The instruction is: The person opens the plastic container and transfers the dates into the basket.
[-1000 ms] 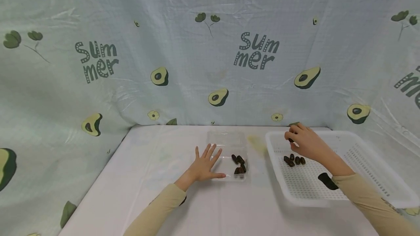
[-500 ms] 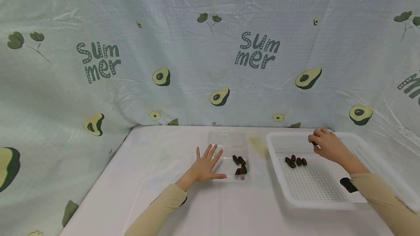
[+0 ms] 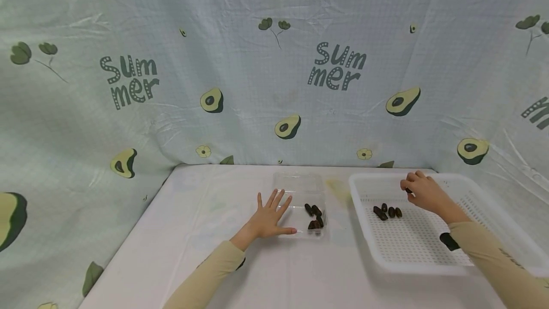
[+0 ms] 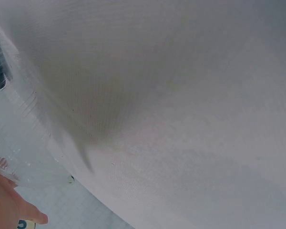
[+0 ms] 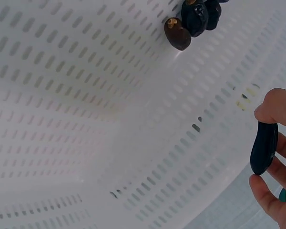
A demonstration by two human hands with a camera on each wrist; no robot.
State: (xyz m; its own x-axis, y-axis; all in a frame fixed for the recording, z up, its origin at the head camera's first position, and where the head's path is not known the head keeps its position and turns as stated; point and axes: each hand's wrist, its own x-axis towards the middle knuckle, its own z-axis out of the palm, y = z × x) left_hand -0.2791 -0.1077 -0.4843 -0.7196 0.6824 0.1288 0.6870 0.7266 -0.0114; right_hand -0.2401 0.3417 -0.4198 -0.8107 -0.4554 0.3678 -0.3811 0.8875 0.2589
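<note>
My right hand [image 3: 426, 196] pinches a dark date [image 5: 264, 149] between thumb and fingertips, above the back part of a white perforated basket [image 3: 407, 247]. Below it to the left, several dates [image 3: 391, 212] lie grouped on the basket floor; some of them, one a browner date [image 5: 177, 34], show at the top of the right wrist view. With fingers spread, my left hand [image 3: 265, 218] rests at the left side of a clear plastic container [image 3: 296, 213]. Several more dates [image 3: 316, 211] lie in that container's right half. Little of the left hand shows in the left wrist view.
The container's clear lid [image 3: 298, 182] stands open toward the back. A white cloth [image 3: 214, 204] covers the table, and a printed curtain [image 3: 240, 66] hangs behind it. The basket's raised rim [image 3: 364, 232] stands to the right of the container.
My right hand has moved right over the basket, away from the grouped dates, then slightly back left, still holding its date. The left hand has stayed in place.
</note>
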